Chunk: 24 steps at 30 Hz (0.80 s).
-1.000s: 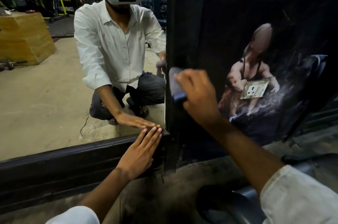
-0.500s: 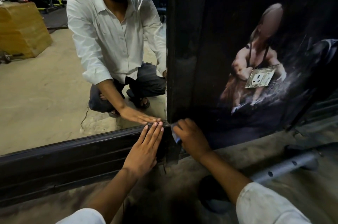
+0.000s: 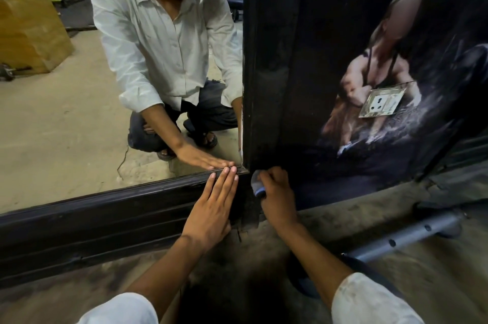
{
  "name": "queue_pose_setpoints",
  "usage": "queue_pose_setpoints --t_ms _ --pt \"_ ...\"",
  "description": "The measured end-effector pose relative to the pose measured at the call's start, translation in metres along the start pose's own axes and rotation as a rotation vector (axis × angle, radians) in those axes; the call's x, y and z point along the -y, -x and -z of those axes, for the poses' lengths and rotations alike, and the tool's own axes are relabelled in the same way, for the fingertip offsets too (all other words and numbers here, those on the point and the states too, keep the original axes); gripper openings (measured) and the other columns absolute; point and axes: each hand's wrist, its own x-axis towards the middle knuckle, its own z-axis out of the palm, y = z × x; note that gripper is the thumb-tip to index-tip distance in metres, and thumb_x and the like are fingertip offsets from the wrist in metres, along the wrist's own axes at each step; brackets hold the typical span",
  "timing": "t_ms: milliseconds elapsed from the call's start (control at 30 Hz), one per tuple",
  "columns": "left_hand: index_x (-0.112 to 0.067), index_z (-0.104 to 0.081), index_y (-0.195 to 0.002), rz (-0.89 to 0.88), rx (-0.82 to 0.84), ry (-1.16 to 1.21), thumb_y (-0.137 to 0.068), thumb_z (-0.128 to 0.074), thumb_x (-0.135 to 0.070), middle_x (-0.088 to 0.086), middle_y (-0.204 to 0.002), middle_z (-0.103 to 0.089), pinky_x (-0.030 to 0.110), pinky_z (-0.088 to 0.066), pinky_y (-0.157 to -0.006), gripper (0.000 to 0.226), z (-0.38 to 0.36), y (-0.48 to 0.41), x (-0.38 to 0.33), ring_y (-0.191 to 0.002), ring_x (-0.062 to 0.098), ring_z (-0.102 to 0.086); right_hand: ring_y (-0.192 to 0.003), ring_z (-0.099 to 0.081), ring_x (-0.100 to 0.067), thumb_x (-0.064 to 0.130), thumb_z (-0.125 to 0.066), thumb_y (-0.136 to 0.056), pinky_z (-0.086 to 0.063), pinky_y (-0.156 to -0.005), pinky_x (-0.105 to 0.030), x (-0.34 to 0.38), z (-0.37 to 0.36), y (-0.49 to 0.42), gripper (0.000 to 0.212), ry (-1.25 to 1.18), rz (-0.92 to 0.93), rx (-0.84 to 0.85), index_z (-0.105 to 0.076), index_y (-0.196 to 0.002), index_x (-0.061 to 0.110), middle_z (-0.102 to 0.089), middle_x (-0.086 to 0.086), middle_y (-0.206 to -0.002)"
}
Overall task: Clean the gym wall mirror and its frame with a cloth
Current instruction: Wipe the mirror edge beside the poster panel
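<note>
Low on the gym wall, the mirror (image 3: 66, 112) fills the left, edged by its black frame (image 3: 105, 220). The left hand (image 3: 214, 207) lies flat, fingers straight, on the frame's bottom edge. Just right of it, the right hand (image 3: 277, 197) clutches a blue-grey cloth (image 3: 256, 186) against the frame's corner.

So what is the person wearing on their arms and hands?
A white shirt: the left sleeve and right sleeve stop near the elbows, so the forearms are bare. The left hand and right hand are bare too, no gloves.
</note>
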Motion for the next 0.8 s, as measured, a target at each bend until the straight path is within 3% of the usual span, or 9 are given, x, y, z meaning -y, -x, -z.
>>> queue_pose_setpoints --t_ms 167,233,300,367,467,600,700,767,800 --pt "0.007 0.028 -0.158 0.005 0.008 0.011 -0.099 -0.054 -0.056 0.028 -0.164 0.040 0.057 0.003 -0.132 0.119 0.002 -0.001 -0.003 -0.156 0.043 0.034 -0.112 -0.055 -0.032 0.001 -0.071 -0.081 -0.050 -0.079 -0.041 0.003 -0.005 0.010 0.027 0.000 0.035 0.288 -0.063 -0.103 0.014 -0.051 -0.006 -0.115" --pt "0.007 0.028 -0.158 0.003 0.010 0.013 -0.099 -0.054 -0.057 0.028 -0.164 0.040 0.057 0.003 -0.132 0.120 0.000 -0.002 -0.002 -0.156 0.043 0.035 -0.104 -0.058 -0.030 -0.001 -0.075 -0.076 -0.053 -0.072 -0.037 0.010 0.002 0.013 0.029 -0.053 0.054 0.131 -0.062 -0.097 0.014 -0.053 -0.003 -0.110" --pt "0.007 0.027 -0.158 0.005 0.026 0.019 -0.097 -0.055 -0.057 0.028 -0.165 0.039 0.057 0.003 -0.132 0.121 -0.001 -0.001 -0.003 -0.156 0.043 0.034 -0.103 -0.057 -0.026 -0.002 -0.075 -0.072 -0.055 -0.074 -0.031 0.021 0.013 0.006 0.033 -0.083 0.067 -0.129 -0.066 -0.100 0.012 -0.056 -0.005 -0.111" --pt "0.007 0.028 -0.158 0.002 0.039 0.028 -0.096 -0.055 -0.059 0.028 -0.164 0.040 0.057 0.005 -0.132 0.122 0.001 -0.001 -0.004 -0.156 0.043 0.034 -0.104 -0.056 -0.026 -0.002 -0.073 -0.071 -0.054 -0.077 -0.029 0.029 0.016 -0.002 0.035 -0.072 0.092 -0.265 -0.067 -0.103 0.010 -0.057 -0.009 -0.112" --pt "0.005 0.030 -0.158 -0.010 0.054 0.054 -0.096 -0.055 -0.058 0.026 -0.163 0.044 0.056 0.010 -0.131 0.122 0.003 -0.002 0.000 -0.154 0.041 0.037 -0.104 -0.058 -0.028 -0.002 -0.079 -0.073 -0.057 -0.069 -0.034 0.030 0.003 -0.004 0.036 0.026 0.065 -0.059 -0.067 -0.103 0.013 -0.057 -0.007 -0.111" --pt "-0.001 0.025 -0.162 -0.041 0.075 0.124 -0.094 -0.059 -0.054 0.022 -0.165 0.041 0.054 0.010 -0.132 0.121 0.006 -0.001 0.006 -0.156 0.037 0.037 -0.100 -0.059 -0.030 0.001 -0.069 -0.080 -0.051 -0.075 -0.041 0.027 -0.006 0.002 0.020 0.003 -0.052 0.306 -0.064 -0.093 0.015 -0.059 -0.006 -0.105" --pt "-0.015 0.011 -0.169 -0.111 0.063 0.359 -0.093 -0.064 -0.046 0.010 -0.173 0.026 0.044 0.013 -0.132 0.111 0.012 0.003 0.011 -0.161 0.026 0.027 -0.087 -0.066 -0.026 0.001 -0.069 -0.078 -0.053 -0.075 -0.039 0.030 0.006 -0.002 0.016 -0.231 -0.191 0.346 -0.067 -0.082 0.017 -0.066 -0.003 -0.091" --pt "-0.021 -0.019 -0.170 -0.070 0.033 0.683 -0.092 -0.066 -0.042 0.003 -0.178 -0.011 0.038 0.000 -0.135 0.093 0.022 0.008 0.014 -0.165 0.020 -0.005 -0.086 -0.068 -0.019 -0.002 -0.071 -0.081 -0.055 -0.075 -0.029 0.038 0.024 -0.005 0.022 -0.490 -0.345 0.343 -0.069 -0.081 0.020 -0.071 0.001 -0.086" --pt "-0.024 -0.041 -0.162 -0.001 0.013 0.903 -0.092 -0.069 -0.039 0.001 -0.169 -0.040 0.037 -0.019 -0.133 0.077 0.031 0.012 0.015 -0.158 0.017 -0.033 -0.088 -0.069 -0.018 -0.006 -0.069 -0.084 -0.054 -0.075 -0.024 0.045 0.037 -0.007 0.025 -0.616 -0.423 0.369 -0.070 -0.085 0.019 -0.071 0.001 -0.087"
